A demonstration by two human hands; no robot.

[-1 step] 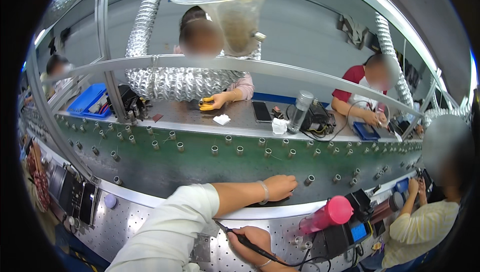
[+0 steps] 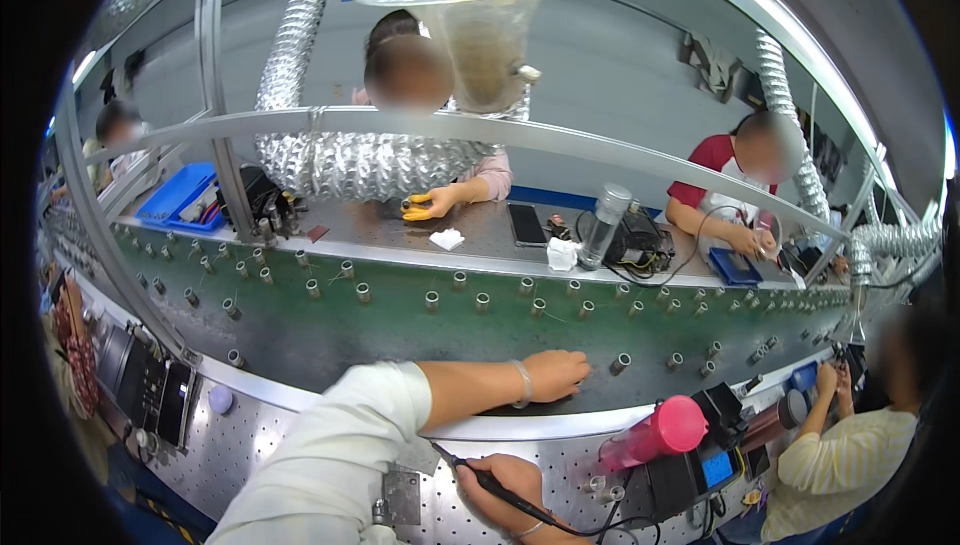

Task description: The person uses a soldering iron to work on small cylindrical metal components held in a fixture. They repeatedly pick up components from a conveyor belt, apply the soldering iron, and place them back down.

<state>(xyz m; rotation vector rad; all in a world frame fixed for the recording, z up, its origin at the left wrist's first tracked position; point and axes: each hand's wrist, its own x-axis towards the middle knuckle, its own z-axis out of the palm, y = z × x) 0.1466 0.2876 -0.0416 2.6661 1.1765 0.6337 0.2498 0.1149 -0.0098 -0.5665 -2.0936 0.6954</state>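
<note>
My left hand (image 2: 557,375), with a bracelet at the wrist, reaches across onto the green conveyor belt (image 2: 330,345). Its fingers are curled downward; whatever they may hold is hidden beneath them. A small metal cylinder (image 2: 621,363) stands upright on the belt just right of its fingertips. Below the left forearm, my right hand (image 2: 508,486) is closed around a black soldering iron (image 2: 487,483). The iron's thin tip points up and left over the perforated metal worktop (image 2: 300,455), close to the white sleeve. Its cable trails off to the right.
Several metal cylinders (image 2: 482,302) stand along the belt. Right of my hands are a pink-lidded bottle (image 2: 665,432) and a black unit with a blue screen (image 2: 716,469). A clear fume hood (image 2: 475,25) hangs overhead by a metal rail. Co-workers sit opposite and at the right.
My left hand has shifted very slightly left on the belt. The co-worker at the right has lowered their head, uncovering a duct nozzle behind. My right hand keeps its hold on the soldering iron.
</note>
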